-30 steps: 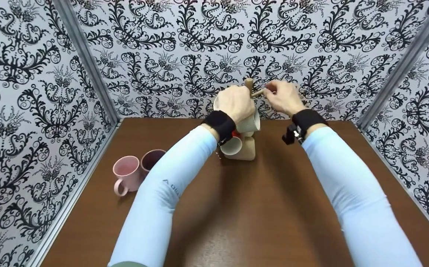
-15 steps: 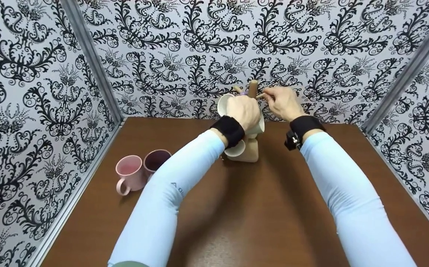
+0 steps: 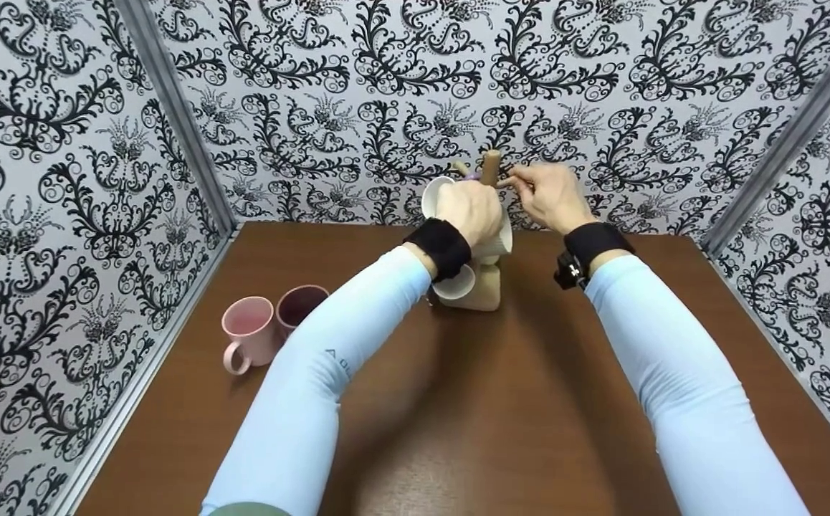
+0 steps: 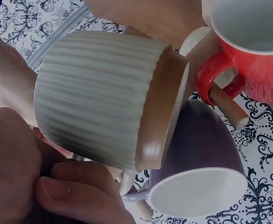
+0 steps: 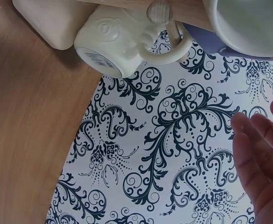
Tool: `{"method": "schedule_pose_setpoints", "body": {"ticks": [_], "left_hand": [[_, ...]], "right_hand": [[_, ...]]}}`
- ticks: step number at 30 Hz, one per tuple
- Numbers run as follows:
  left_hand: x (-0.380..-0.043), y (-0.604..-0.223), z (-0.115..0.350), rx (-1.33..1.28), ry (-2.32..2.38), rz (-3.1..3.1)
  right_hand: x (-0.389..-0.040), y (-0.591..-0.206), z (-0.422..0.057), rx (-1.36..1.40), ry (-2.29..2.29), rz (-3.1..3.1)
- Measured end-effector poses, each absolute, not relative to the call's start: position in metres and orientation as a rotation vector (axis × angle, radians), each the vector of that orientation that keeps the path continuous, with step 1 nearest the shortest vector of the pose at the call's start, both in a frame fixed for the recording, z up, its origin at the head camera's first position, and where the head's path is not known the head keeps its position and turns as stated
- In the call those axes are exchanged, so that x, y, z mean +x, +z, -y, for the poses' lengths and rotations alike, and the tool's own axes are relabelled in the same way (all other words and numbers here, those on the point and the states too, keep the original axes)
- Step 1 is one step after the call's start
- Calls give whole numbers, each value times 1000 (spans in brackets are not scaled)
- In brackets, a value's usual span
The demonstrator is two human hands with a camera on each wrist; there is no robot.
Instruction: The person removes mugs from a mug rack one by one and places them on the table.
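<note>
In the head view my left hand (image 3: 469, 208) is curled in front of the wooden mug tree's post (image 3: 491, 168). The left wrist view shows a pale ribbed mug (image 4: 99, 98) with a tan base, tipped on its side, held by that hand with curled fingers (image 4: 82, 189). My right hand (image 3: 550, 195) pinches the end of a wooden peg (image 3: 507, 183) right of the post. A red mug (image 4: 262, 70) hangs by its handle on another peg (image 4: 229, 108). Close behind the ribbed mug is a dark purple mug (image 4: 199, 144).
A cream mug (image 5: 110, 39) with a raised face hangs low on the tree, near its wooden base (image 3: 483, 292). Two mugs stand on the brown table at the left: a pink mug (image 3: 250, 333) and a dark-lined mug (image 3: 300, 304). A patterned wall (image 3: 336, 143) rises close behind.
My left hand has shifted slightly right and down, baring a peg and some purple left of the post. The right hand stays pinched on its peg, and the last half second shows little movement.
</note>
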State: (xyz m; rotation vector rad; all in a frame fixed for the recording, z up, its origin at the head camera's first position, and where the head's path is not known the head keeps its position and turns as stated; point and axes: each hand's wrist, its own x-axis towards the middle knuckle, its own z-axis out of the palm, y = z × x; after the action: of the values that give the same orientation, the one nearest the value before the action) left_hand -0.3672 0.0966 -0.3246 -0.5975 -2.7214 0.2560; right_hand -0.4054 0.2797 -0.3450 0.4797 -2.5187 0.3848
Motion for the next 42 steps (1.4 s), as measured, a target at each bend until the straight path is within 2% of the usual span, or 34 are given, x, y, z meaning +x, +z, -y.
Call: {"method": "schedule_pose_setpoints", "body": {"ticks": [24,42], "left_hand": [[-377,-313,-85,-668,233,2863],[-391,-313,-67,-657,-92,2904]], "right_hand": [[-384,-347,-283,564,250,2433],[-370,-350,-277,541,231,2390]]}}
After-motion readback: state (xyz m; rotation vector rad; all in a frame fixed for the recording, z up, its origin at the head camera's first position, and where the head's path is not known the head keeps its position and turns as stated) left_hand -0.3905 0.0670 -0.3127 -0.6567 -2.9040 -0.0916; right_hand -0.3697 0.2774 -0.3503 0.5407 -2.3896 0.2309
